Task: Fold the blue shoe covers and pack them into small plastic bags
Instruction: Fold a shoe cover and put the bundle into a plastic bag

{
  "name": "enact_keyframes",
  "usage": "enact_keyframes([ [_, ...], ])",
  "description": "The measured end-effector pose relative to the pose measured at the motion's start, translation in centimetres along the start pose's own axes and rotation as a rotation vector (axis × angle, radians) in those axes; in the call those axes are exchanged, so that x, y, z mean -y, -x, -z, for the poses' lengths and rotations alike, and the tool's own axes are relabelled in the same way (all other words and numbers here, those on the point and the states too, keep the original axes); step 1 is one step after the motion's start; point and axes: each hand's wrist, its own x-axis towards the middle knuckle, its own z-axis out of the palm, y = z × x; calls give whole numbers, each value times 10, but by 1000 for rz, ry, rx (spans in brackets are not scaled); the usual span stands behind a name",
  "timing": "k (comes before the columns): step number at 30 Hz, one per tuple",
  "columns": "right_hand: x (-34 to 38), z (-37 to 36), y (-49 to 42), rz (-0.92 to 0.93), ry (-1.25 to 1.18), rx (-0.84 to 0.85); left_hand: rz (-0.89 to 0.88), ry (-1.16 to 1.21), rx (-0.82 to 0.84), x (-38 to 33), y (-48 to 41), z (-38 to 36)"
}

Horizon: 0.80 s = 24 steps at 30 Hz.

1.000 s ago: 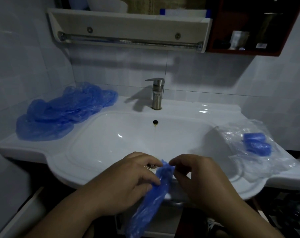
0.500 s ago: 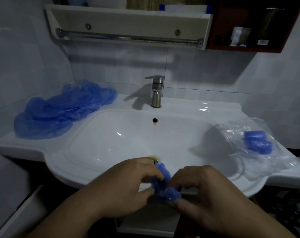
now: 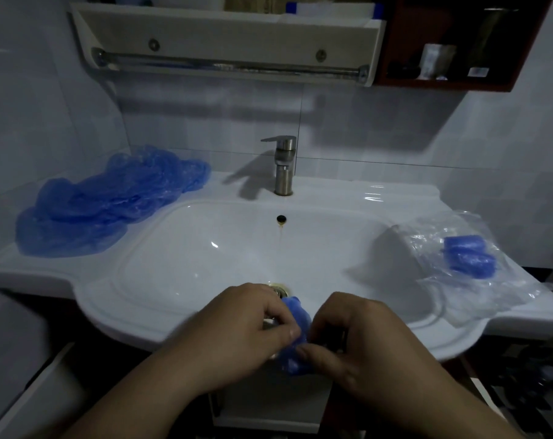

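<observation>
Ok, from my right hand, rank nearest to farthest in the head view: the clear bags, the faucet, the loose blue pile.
From the right hand:
1. clear bags, just off to its right.
2. faucet, at the back, centre.
3. loose blue pile, far left, across from the hand.

open basin (image 3: pixel 205 264) between; shoe cover pile (image 3: pixel 110 198) left, plastic bags (image 3: pixel 478 274) right, faucet (image 3: pixel 283 166) behind

blue shoe cover (image 3: pixel 295 340) bunched small, loose pile (image 3: pixel 110 201) left, bagged covers (image 3: pixel 468 256) right
</observation>
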Motion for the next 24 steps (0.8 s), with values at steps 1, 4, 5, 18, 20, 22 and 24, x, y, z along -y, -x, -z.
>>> enact_keyframes([
  [1,-1,2,0,12,-5,-23,14,2,-16,0,-1,-1],
  [4,1,8,2,106,-31,46,21,-13,-80,-1,-1,-7],
  [5,1,8,2,136,-2,95,22,2,-108,0,-2,-10],
  [18,-7,-3,-5,-44,-20,32,43,36,68,4,0,5],
  [20,-6,-8,-8,-101,-41,-21,75,39,15,3,0,2],
  [22,-4,-13,-9,-156,-34,-35,96,52,-59,1,0,-1],
  [24,-3,-15,-10,-166,5,-46,105,75,-114,2,0,-4],
])
